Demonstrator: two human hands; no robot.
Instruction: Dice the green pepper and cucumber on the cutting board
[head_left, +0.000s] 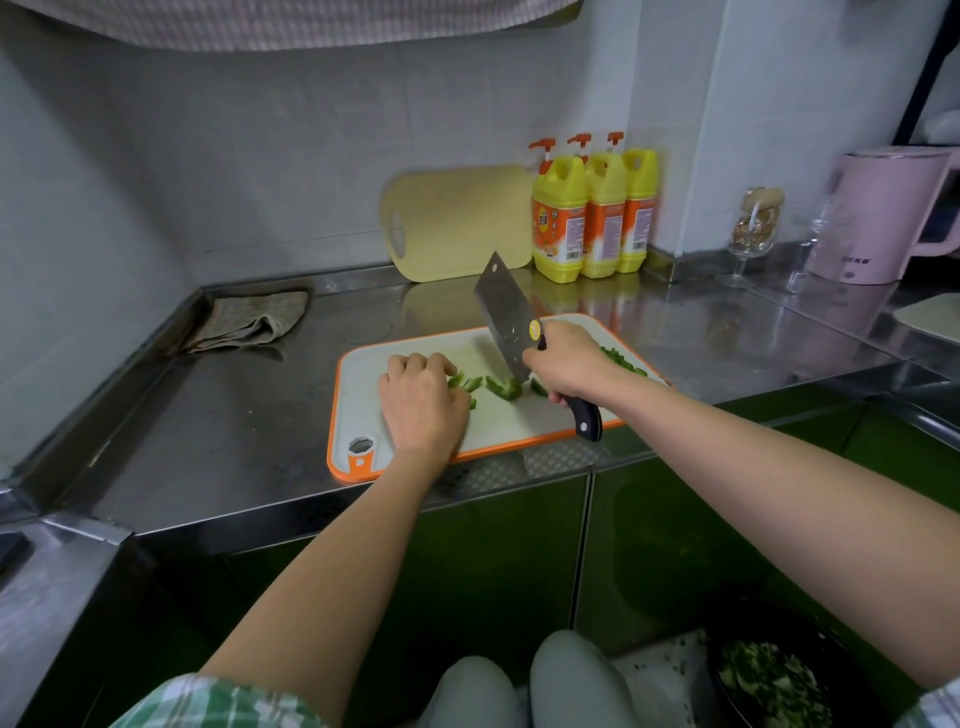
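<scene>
Some pepper pieces (464, 382) partly hidden under left grip (423, 402). Most of cleaver handle (586, 418) covered by right grip (563, 364). At 5 o'clock, bowl (769, 621) cut by frame edge. Text on bottle labels (569, 231) blurred, unreadable.

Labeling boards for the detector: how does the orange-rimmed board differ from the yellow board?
Pose: the orange-rimmed board lies flat on the counter; the yellow board leans upright against the wall.
Colour: the orange-rimmed board is white with an orange edge; the yellow board is plain pale yellow.
Load: the orange-rimmed board carries pepper pieces; the yellow board carries nothing.
Both have a hole at one end.
</scene>
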